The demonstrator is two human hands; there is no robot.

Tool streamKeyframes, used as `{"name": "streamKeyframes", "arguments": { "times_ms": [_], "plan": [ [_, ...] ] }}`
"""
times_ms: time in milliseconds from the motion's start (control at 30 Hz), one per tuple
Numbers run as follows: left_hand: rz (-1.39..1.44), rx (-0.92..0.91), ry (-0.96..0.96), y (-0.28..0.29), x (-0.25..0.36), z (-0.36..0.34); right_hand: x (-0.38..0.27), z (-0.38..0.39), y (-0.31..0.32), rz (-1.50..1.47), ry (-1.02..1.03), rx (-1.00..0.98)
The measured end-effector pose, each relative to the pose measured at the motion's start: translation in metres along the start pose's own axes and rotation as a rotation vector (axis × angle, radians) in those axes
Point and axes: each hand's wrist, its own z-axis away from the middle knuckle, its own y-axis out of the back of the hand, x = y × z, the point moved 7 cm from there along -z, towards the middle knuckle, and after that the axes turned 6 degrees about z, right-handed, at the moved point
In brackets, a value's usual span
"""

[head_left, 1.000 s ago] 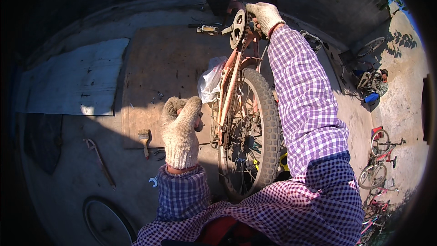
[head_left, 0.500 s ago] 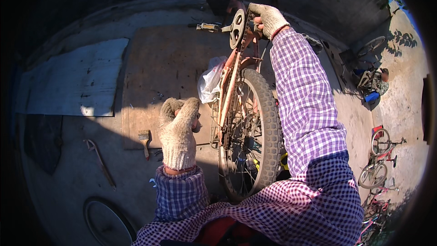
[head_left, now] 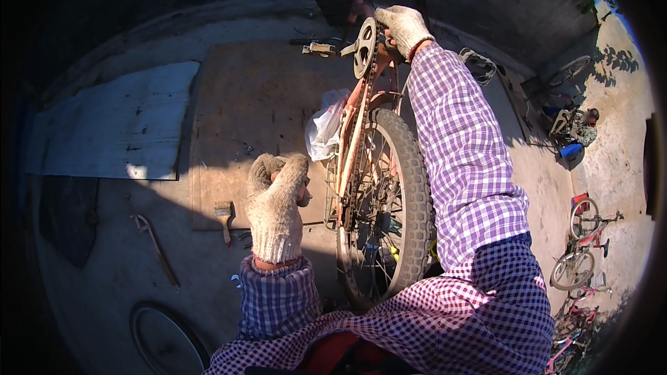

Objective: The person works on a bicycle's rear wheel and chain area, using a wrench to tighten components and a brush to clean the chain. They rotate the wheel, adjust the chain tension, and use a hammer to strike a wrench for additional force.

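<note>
An upside-down bicycle (head_left: 361, 132) with a faded orange frame stands in front of me, its knobbly rear tyre (head_left: 406, 194) nearest. My right hand (head_left: 403, 28), in a knitted work glove, reaches far forward and grips the crank beside the chainring (head_left: 363, 47). A pedal (head_left: 316, 48) sticks out to the left of the chainring. My left hand (head_left: 276, 201), also gloved, hovers left of the wheel with the fingers curled; whether it holds anything is hidden. A white plastic bag (head_left: 323, 128) hangs by the frame.
A brown board (head_left: 257, 111) and a pale board (head_left: 118, 125) lie on the ground to the left. A hammer (head_left: 224, 219), a long wrench (head_left: 156, 246) and a loose wheel rim (head_left: 163, 340) lie near me. Small bicycles (head_left: 580, 243) stand at the right.
My right hand has shifted slightly on the crank and the chainring has turned a little. My left hand has barely moved.
</note>
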Motion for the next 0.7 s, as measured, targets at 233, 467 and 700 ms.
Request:
{"name": "streamKeyframes", "arguments": {
  "times_ms": [233, 467, 700],
  "plan": [
    [-0.009, 0.008, 0.019, 0.000, -0.002, 0.003, -0.006, -0.004, 0.001, 0.226, 0.106, 0.062],
    [0.000, -0.011, 0.027, -0.001, -0.007, 0.005, 0.002, -0.017, -0.001, 0.324, 0.073, 0.069],
    [-0.086, -0.027, 0.017, 0.003, -0.013, 0.006, -0.004, -0.042, -0.014, 0.871, 0.255, -0.004]
  ]
}}
